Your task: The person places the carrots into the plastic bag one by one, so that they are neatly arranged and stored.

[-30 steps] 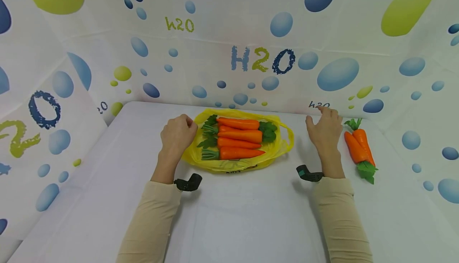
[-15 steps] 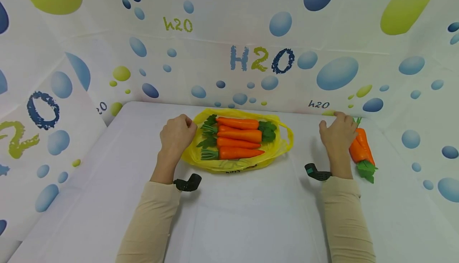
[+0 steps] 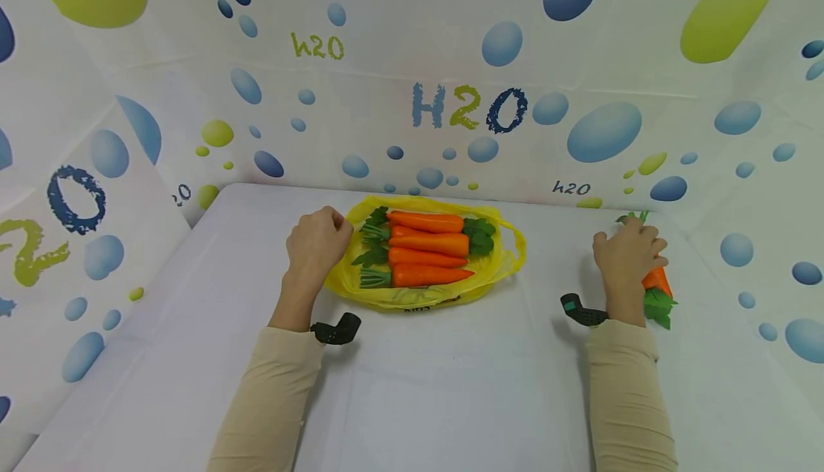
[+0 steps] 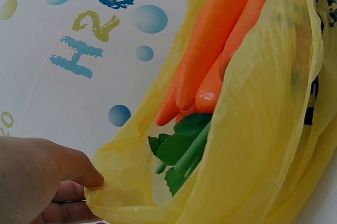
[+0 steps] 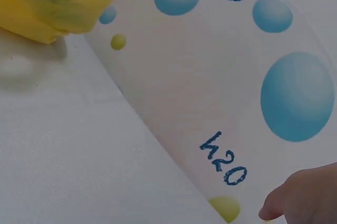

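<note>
My left hand pinches the left edge of a yellow plastic bag; thumb and fingertips on the thin film show in the left wrist view. Several orange carrots with green tops lie side by side inside the open bag. At the right, my right hand is over two carrots, its fingers spread and slightly bent across their upper part. The hand hides much of these carrots; green leaves show above and below it. In the right wrist view only the thumb side of the right hand appears.
A white-covered table carries everything. Behind it stands a white backdrop printed with blue and green drops and H2O lettering. The bag's handle loop points right, toward the right hand.
My right hand has moved right and slightly nearer, from beside the two loose carrots to over them. The left hand keeps its hold on the bag, which has not moved.
</note>
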`<state>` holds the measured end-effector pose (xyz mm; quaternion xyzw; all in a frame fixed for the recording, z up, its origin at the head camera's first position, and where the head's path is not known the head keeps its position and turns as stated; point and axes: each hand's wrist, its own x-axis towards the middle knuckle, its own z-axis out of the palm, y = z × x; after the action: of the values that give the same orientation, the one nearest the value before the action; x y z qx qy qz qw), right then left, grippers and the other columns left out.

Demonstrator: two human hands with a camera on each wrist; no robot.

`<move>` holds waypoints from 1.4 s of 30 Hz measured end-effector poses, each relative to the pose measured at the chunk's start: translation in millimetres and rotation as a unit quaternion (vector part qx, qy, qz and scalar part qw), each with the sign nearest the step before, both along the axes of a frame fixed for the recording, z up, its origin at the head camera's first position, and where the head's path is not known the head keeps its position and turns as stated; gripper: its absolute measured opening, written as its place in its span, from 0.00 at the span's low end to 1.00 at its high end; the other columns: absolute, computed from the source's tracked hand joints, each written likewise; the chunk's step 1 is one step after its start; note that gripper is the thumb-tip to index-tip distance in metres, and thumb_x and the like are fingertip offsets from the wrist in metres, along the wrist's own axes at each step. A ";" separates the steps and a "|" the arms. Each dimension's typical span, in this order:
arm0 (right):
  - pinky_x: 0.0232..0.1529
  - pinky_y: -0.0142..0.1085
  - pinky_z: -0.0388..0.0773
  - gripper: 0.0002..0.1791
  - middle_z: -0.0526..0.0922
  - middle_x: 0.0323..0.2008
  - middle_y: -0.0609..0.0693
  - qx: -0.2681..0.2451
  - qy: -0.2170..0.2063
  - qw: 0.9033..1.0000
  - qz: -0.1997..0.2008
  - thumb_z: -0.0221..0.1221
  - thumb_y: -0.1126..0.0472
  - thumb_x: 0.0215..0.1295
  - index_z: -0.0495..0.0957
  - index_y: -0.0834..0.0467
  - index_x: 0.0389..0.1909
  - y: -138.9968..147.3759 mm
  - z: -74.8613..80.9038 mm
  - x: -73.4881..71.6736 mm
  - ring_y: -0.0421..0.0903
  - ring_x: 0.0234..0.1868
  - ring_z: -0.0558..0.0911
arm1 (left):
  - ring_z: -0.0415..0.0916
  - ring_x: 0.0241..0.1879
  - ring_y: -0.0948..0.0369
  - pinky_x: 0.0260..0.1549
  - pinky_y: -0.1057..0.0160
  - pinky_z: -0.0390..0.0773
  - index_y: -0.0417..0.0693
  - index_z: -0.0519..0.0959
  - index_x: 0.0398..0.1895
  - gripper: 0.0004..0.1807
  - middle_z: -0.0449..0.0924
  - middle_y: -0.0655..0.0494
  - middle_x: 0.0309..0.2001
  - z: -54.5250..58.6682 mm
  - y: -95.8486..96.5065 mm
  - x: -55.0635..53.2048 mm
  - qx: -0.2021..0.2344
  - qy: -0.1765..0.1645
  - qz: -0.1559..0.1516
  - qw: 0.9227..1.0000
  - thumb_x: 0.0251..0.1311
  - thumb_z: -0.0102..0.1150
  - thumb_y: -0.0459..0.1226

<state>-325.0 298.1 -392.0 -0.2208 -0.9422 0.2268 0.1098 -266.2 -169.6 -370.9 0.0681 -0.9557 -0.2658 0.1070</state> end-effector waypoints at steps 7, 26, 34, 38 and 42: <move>0.62 0.73 0.48 0.33 0.56 0.65 0.80 -0.010 -0.027 1.000 -0.014 0.43 0.53 0.68 0.59 0.76 0.64 8.8 -3.2 2.3 0.76 0.66 0.53 | 0.79 0.32 0.48 0.35 0.50 0.82 0.38 0.81 0.45 0.17 0.84 0.42 0.38 0.0 -0.2 0.4 -0.001 -0.001 0.003 1.000 0.67 0.46 0.41; 0.64 0.74 0.45 0.35 0.53 0.64 0.84 -0.037 -0.086 0.995 -0.030 0.43 0.56 0.65 0.54 0.79 0.65 16.8 -7.6 2.6 0.79 0.67 0.50 | 0.79 0.31 0.50 0.34 0.51 0.82 0.38 0.81 0.45 0.17 0.84 0.43 0.37 -0.7 -0.6 -1.2 0.001 0.000 0.000 1.000 0.67 0.46 0.41; 0.67 0.70 0.48 0.33 0.52 0.64 0.85 -0.027 -0.133 0.990 -0.046 0.44 0.59 0.66 0.57 0.81 0.63 18.6 -6.0 3.2 0.78 0.68 0.49 | 0.78 0.30 0.50 0.33 0.52 0.82 0.38 0.80 0.44 0.17 0.83 0.43 0.36 -0.5 -0.5 -1.9 -0.003 0.001 -0.001 1.000 0.67 0.47 0.41; 0.66 0.68 0.52 0.30 0.54 0.62 0.84 -0.012 -0.148 0.988 -0.047 0.45 0.60 0.66 0.61 0.81 0.60 18.8 -6.7 5.5 0.77 0.66 0.52 | 0.78 0.30 0.50 0.33 0.52 0.82 0.38 0.80 0.44 0.17 0.83 0.43 0.36 0.0 -0.3 -1.4 -0.002 -0.001 0.000 1.000 0.67 0.46 0.41; 0.65 0.67 0.54 0.28 0.56 0.61 0.85 -0.005 -0.153 0.987 -0.046 0.44 0.60 0.65 0.63 0.81 0.56 20.4 -8.3 6.5 0.77 0.66 0.54 | 0.78 0.31 0.50 0.34 0.51 0.82 0.38 0.80 0.44 0.17 0.84 0.43 0.37 0.2 -0.4 -0.9 -0.002 -0.002 0.001 1.000 0.67 0.46 0.41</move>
<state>-318.4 318.5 -400.3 -0.2962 -0.9357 0.1898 -0.0270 -267.1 -170.1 -370.8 0.0698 -0.9564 -0.2636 0.1051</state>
